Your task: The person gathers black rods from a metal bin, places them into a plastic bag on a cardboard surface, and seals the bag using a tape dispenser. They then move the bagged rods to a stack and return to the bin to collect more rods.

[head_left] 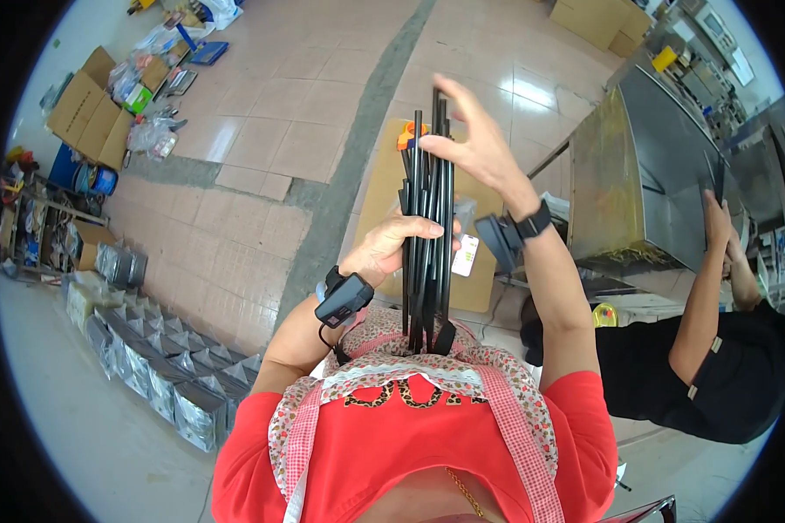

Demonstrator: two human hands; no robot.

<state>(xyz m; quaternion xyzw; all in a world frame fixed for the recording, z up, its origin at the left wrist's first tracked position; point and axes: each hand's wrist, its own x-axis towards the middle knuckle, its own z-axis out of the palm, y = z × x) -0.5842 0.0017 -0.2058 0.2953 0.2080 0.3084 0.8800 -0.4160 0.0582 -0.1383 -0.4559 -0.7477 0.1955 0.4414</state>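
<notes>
A bundle of thin black rods or tubes [421, 292] stands on end in front of my body, their tops uneven and their lower ends close to my lap. My left hand [391, 244] is wrapped around its middle, thumb across the front. Beside the upper ends is my right hand [480, 144], thumb and fingers spread apart; its thumb overlaps the rods, and I cannot tell whether it touches them. Partly hidden behind the bundle, an orange object [406, 134] and a white printed label [465, 255] lie on a tan board [475, 295].
To the right is a large metal-sided bench [619, 174], where a co-worker in black [689, 375] handles dark thin pieces. Several plastic-wrapped grey parts [161, 366] line the floor at left. Further off are an opened cardboard box [92, 113] and a cluttered shelf [35, 222].
</notes>
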